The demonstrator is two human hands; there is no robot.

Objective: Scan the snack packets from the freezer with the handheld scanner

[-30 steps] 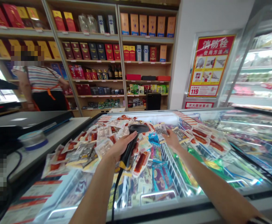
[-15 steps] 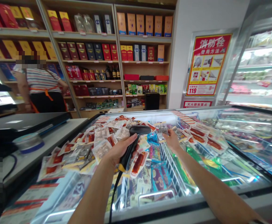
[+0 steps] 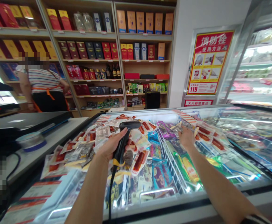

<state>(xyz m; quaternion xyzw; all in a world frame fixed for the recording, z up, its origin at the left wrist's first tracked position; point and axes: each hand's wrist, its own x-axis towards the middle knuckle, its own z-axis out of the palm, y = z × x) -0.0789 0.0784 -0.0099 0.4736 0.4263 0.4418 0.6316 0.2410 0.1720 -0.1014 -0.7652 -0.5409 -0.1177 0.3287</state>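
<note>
Our left fingers (image 3: 123, 134) are wrapped round one black scanner (image 3: 120, 147), its head pointing away from us near the middle of the view. Our right fingers (image 3: 182, 132), at three o'clock from it, are curled narrow at a small packet (image 3: 176, 127); we cannot tell how firmly they hold it. One cord (image 3: 111, 186) drops from the scanner towards six o'clock, over the near edge of the freezer (image 3: 164, 203).

Just beyond the cord, at about four o'clock from the scanner, lies one reddish-brown sausage packet (image 3: 140, 161). At nine o'clock spreads a heap of clear packets (image 3: 79, 152), overlapping too much for us to count. Farther that way, one roll of tape (image 3: 31, 141) rests on the surface (image 3: 62, 141).

Towards ten o'clock we see one person (image 3: 45, 84) in a striped top, back to us. One red poster (image 3: 210, 62) hangs on the wall at two o'clock. At twelve to one o'clock stand the shelves (image 3: 145, 38), where we count six orange boxes (image 3: 140, 22) on top and, lower, three flat boxes (image 3: 147, 76).
</note>
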